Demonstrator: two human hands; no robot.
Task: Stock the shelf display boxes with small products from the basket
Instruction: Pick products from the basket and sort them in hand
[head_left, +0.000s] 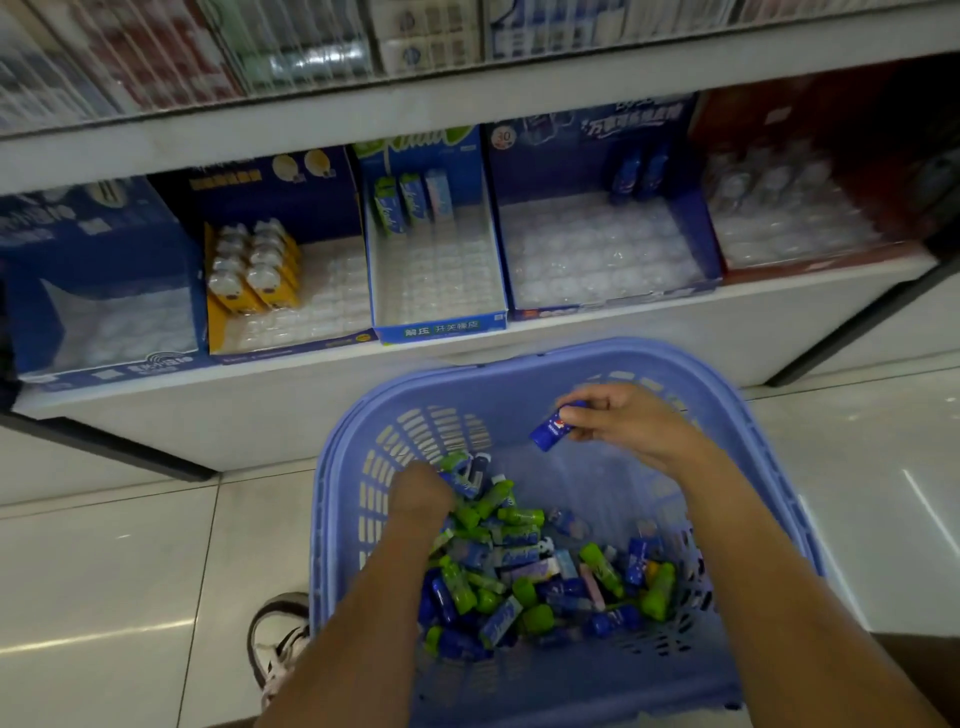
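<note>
Five display boxes (439, 328), one basket (571, 351), perhaps forty small products (519, 553)

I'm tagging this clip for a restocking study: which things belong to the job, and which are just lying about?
Job: basket, loose products in it, blue tube pinched by the right hand, left hand among them, display boxes.
Lying about: shoe, upper-shelf packs, floor tiles.

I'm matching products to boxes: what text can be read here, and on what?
"解压 开关橡皮": front lip of the light blue cardboard display box.
"30": round badge on the dark blue cardboard display box.
Too blurred to read: both boxes' header lettering, the upper-shelf packs, the small blue tube pinched by the right hand.
</note>
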